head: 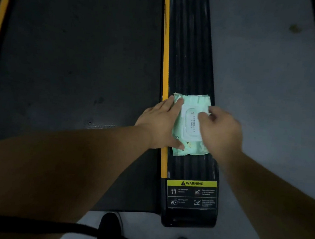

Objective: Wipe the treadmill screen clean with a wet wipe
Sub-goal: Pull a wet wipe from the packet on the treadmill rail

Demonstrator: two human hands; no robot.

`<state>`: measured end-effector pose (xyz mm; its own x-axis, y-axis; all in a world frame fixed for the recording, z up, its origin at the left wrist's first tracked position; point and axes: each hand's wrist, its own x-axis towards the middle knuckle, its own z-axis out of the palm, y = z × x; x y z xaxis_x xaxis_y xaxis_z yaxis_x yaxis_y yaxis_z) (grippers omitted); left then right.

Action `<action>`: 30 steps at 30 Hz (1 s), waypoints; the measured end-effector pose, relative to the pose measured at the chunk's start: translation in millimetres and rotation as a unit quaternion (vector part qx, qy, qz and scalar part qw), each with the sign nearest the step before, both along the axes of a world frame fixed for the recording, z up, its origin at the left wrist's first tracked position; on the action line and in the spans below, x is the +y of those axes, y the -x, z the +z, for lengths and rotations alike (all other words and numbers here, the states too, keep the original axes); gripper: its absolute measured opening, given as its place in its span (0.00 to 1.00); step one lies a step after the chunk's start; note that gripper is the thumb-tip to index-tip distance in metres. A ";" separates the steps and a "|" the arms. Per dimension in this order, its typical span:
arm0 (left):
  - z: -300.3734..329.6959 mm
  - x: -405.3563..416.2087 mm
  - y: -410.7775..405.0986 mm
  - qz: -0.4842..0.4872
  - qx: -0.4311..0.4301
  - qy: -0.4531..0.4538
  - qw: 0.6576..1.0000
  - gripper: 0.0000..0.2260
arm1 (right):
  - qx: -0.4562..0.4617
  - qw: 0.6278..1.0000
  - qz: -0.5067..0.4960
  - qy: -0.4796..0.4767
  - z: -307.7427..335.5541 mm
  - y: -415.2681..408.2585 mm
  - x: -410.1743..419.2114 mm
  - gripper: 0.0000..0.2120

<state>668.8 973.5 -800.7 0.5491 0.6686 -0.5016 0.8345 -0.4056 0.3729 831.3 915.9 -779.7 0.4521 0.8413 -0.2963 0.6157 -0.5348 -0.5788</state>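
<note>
Sticker: yellow band reads "WARNING".
Wipes pack: pale green, white lid.
Left hand: fingers flat, steadying pack.
Right hand: fingers curled at lid.

A gym or exercise room: a treadmill belt at 10 o'clock, its yellow-edged side rail at 12 o'clock with a warning label, grey floor at 2 o'clock.

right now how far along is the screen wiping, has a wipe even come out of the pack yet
Early stage. Done: the green wipe pack lies on the treadmill's black side rail. In hand: the left hand steadies the pack's edge while the right hand works at the white flip lid, which looks closed. No loose wipe shows. Left: open it, pull a wipe, wipe the screen, which is out of view.
</note>
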 end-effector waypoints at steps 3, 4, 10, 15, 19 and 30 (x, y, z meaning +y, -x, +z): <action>-0.1 1.0 1.3 -0.008 0.001 -0.002 1.000 0.62 | -0.010 0.999 -0.030 -0.011 -3.9 -25.8 -5.5 0.18; -0.5 1.3 1.7 -0.009 0.001 -0.001 1.000 0.62 | -0.081 0.997 -0.006 -0.016 -5.9 -30.5 -8.9 0.23; -1.3 1.6 0.8 -0.003 -0.009 -0.006 1.000 0.62 | -0.188 0.948 0.240 -0.095 -12.4 -19.5 -2.5 0.15; -2.6 3.9 0.3 0.002 -0.018 -0.005 1.000 0.61 | -0.161 0.953 0.255 -0.005 -6.7 -8.4 7.6 0.22; -1.4 5.3 -1.7 0.000 -0.018 -0.013 1.000 0.58 | -0.119 0.967 0.220 0.054 -1.2 -4.6 17.0 0.20; -2.6 5.2 -2.7 -0.002 -0.008 -0.015 1.000 0.57 | -0.083 0.967 0.235 -0.060 -6.8 1.7 -19.5 0.09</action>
